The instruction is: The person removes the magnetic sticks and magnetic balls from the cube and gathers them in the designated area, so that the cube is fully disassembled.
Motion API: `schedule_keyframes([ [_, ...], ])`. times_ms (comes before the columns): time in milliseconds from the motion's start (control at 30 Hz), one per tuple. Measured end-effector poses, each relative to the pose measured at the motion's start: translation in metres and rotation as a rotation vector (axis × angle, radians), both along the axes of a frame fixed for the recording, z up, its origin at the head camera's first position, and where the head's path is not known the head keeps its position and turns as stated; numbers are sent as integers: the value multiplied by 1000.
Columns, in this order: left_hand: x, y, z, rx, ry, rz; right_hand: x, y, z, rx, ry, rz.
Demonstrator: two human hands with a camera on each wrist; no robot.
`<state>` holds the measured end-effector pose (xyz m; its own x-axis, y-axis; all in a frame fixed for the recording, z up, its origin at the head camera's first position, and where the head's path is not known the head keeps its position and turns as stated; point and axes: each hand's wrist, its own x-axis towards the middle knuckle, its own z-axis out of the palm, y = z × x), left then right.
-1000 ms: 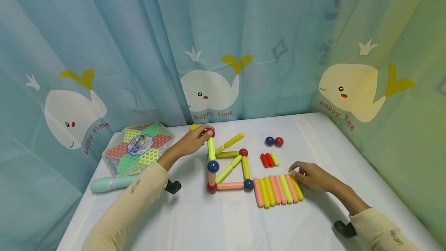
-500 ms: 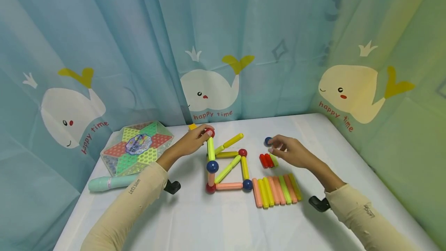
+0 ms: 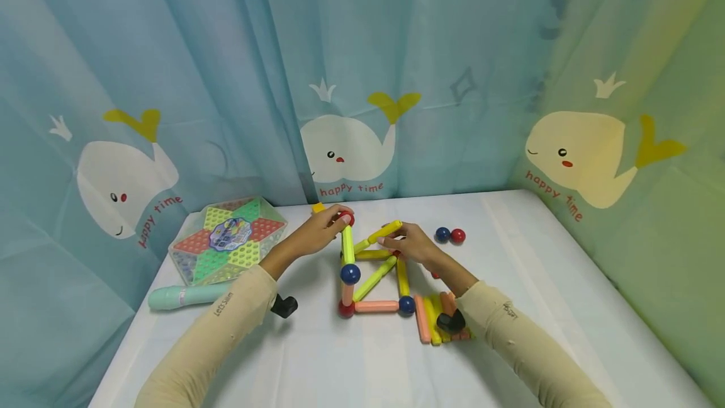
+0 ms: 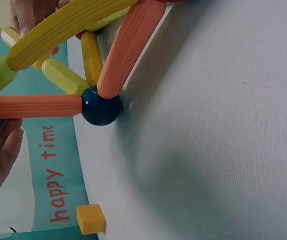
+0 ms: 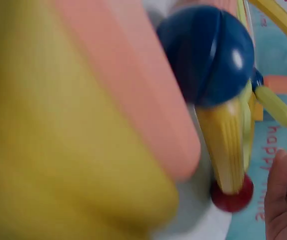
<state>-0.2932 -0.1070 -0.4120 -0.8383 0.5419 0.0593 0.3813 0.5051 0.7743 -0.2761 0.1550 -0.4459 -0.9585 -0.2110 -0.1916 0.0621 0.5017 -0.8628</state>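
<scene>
The yellow rod (image 3: pixel 385 232) lies between the right hand (image 3: pixel 416 245) and the left hand (image 3: pixel 317 235), nearer the right. Its long axis slants from lower left to upper right above the frame (image 3: pixel 376 306) on the bench (image 3: pixel 317 357). The right hand reaches in, digits about the rod's upper end; whether they grip, I cannot tell. The left pinches the red ball (image 3: pixel 349 219).

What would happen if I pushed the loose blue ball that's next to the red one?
The blue ball would probably roll, because it looks round and sits on a flat white table. It might bump the red ball right beside it if pushed that way. It looks smooth, so it may feel slippery.
</scene>
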Motion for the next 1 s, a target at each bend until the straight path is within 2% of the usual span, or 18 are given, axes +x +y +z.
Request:
schedule_keyframes([
  [100,1,0,0,-3,2,-2,-1,-8,-2,-48,-12,-14],
  [167,1,0,0,-7,3,-2,-1,-11,-2,-68,1,8],
  [367,0,0,0,-18,10,-2,-1,-15,1,-66,64,100],
  [633,0,-2,0,-19,11,1,-2,-12,3,-72,43,145],
  [800,0,-2,1,-14,9,-12,2,-2,9,-60,67,156],
  [1000,1,-3,2,-12,6,-16,17,30,28,-48,128,193],
])
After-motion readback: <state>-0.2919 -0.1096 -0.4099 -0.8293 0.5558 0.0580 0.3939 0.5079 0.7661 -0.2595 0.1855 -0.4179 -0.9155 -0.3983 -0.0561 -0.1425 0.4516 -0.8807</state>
